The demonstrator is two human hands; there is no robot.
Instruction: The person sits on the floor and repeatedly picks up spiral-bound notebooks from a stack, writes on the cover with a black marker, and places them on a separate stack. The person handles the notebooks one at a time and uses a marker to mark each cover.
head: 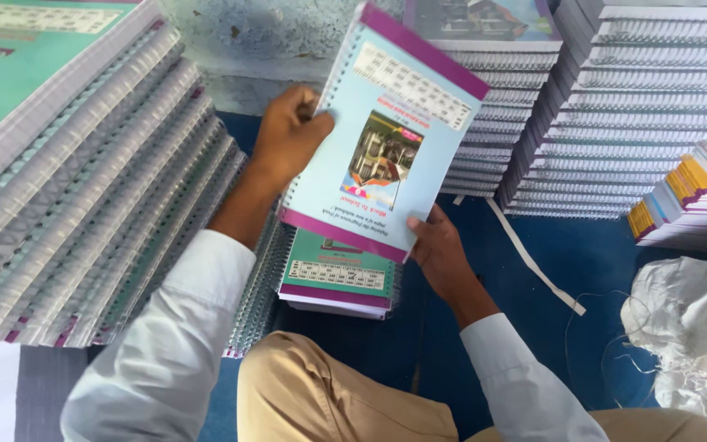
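Floor w/ blue cover, scuffed pale wall behind. Stacks of spiral notebooks all round, white sack at right. Notebook held up tilted over small pile: light blue cover, purple bands, photo in middle, wire spine on left edge. Left hand grips spine side, right hand grips bottom corner.

A light blue spiral-bound notebook is held up between the left hand at its spine edge and the right hand at its lower corner. Below it, a short pile of green-covered spiral notebooks lies on the blue floor. Tall leaning stacks of spiral notebooks stand to the left, upright stacks of spiral notebooks behind and right, and a crumpled white woven sack far right.
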